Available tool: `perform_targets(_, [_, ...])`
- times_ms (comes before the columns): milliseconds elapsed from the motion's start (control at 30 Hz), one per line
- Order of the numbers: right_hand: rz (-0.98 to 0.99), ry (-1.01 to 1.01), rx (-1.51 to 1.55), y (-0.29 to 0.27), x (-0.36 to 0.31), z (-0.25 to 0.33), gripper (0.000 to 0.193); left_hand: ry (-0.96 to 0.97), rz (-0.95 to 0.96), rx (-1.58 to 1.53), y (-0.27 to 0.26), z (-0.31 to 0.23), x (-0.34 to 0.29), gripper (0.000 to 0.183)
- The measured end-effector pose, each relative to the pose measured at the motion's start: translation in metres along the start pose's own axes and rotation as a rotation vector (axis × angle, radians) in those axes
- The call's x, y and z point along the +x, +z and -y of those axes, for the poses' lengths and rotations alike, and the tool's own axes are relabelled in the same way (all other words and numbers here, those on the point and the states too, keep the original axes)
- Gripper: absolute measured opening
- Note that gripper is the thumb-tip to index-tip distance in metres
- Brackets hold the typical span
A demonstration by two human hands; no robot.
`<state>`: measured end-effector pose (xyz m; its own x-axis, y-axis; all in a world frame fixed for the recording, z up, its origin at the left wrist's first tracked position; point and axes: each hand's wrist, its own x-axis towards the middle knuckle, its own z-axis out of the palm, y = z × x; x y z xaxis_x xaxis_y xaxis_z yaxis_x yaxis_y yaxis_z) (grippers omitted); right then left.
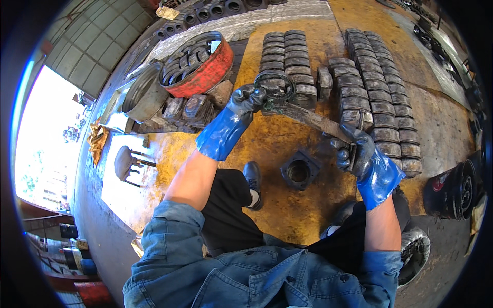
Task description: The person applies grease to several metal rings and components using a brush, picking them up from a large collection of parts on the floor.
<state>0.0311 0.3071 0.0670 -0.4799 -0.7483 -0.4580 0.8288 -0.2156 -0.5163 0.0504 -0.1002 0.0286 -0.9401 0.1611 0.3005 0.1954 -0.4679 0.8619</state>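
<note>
Both my hands wear blue gloves with blackened fingers. My left hand (247, 100) is closed on the left edge of a thin dark ring (275, 85), held above the rows of blocks. My right hand (354, 149) is closed around the handle end of a long flat blade-like strip (310, 119). The strip's far end meets the lower edge of the ring, where some greenish scraps show. Below my hands, a dark square block with a round hole (299, 171) lies on the yellow floor between my feet.
Rows of dark curved metal blocks (377, 95) stand ahead and right. A red drum-like ring (200, 69) full of similar pieces and a grey metal ring (145, 92) are at left, near a small stool (126, 163). A black bucket (450, 190) stands at right.
</note>
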Motion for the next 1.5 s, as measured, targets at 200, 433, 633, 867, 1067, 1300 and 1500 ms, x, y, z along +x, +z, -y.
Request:
perform_targets(200, [0.101, 0.088, 0.087, 0.001, 0.007, -0.003, 0.044, -0.092, -0.358, -0.064, 0.058, -0.008, -0.005, 0.026])
perform_targets(433, [0.114, 0.027, 0.094, 0.007, 0.008, -0.008, 0.045, -0.286, -0.374, -0.089, 0.065, -0.017, 0.003, 0.035])
perform_targets(633, [0.018, -0.141, -0.101, 0.008, 0.008, -0.017, 0.043, -0.331, -0.319, 0.021, 0.071, -0.025, -0.006, 0.035])
perform_targets(867, [-0.024, -0.216, -0.069, 0.013, 0.011, -0.027, 0.042, -0.324, -0.305, -0.046, 0.065, -0.023, -0.006, 0.033])
perform_targets(1067, [0.277, -0.379, 0.188, 0.005, 0.011, -0.011, 0.043, -0.446, -0.376, -0.049, 0.071, -0.026, 0.003, 0.035])
perform_targets(1300, [0.251, -0.392, 0.411, 0.000, 0.024, -0.019, 0.042, -0.236, -0.492, -0.121, 0.088, -0.022, 0.011, 0.035])
perform_targets(1500, [0.089, -0.202, 0.570, 0.022, 0.040, -0.050, 0.043, -0.227, -0.608, 0.097, 0.092, 0.024, 0.024, 0.035])
